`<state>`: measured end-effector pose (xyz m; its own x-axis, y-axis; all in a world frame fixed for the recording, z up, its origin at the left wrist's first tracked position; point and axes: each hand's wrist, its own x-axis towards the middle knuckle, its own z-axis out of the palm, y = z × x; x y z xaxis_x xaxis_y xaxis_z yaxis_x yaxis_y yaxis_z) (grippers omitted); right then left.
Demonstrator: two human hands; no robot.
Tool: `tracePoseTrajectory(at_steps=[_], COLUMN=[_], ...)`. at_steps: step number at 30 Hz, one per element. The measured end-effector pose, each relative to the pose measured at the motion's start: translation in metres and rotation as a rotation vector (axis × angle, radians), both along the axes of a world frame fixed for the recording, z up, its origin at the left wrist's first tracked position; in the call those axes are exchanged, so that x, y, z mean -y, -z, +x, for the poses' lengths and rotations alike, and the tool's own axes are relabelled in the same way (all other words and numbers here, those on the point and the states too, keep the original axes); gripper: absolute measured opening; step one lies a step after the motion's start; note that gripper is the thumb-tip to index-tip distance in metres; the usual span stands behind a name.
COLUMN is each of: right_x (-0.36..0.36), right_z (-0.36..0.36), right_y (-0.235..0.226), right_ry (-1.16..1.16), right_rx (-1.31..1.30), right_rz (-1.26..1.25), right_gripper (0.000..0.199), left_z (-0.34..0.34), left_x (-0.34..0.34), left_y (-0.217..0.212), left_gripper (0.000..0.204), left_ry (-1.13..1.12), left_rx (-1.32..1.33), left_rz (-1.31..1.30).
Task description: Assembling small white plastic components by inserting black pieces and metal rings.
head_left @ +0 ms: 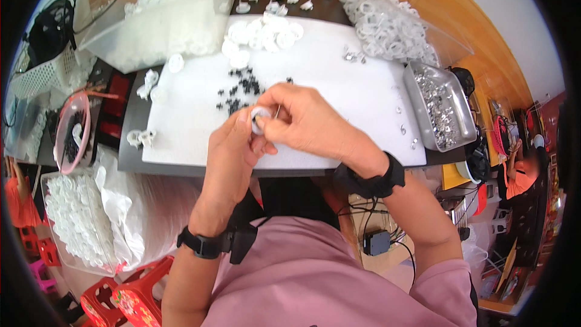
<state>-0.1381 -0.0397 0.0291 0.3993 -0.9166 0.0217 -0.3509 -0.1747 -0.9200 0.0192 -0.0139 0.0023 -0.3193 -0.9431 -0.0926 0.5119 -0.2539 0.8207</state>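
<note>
Both hands meet above near part of white board. Left hand: fingers curled in, pinching small white round part, dark spot at its middle. Right hand: also closed up, thumb and fingertips gripping same part. Loose black pieces scattered just beyond hands; white discs heaped farther back. Metal tray with shiny bits at right.

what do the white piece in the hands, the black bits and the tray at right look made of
White piece: probably plastic, fairly matte, pale with no metallic glint.
Black bits: perhaps plastic or rubber; dark and dull, too small to be sure.
Tray: metal, likely steel, smooth grey with bright reflections.
</note>
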Motion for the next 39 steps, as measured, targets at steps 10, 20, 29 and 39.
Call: tracePoseTrajectory(at_steps=[10,20,29,39], right_x=[-0.006,-0.005,0.003,0.005], right_z=[0.003,0.007,-0.010,0.000], right_y=[-0.002,0.002,0.000,0.001], right_ry=[0.021,0.039,-0.057,-0.022], right_rx=[-0.159,-0.114,0.243,0.255], right_rz=[-0.301,-0.196,0.316,0.392], right_gripper=[0.016,0.013,0.027,0.032], left_z=[0.001,-0.001,0.010,0.004], left_x=[-0.006,-0.005,0.003,0.001], left_y=[0.000,0.001,-0.001,-0.010], left_gripper=[0.039,0.040,0.039,0.037], left_ry=[-0.001,-0.031,0.093,0.060], left_rx=[0.013,0.032,-0.079,-0.057], left_rz=[0.012,0.007,0.087,0.125])
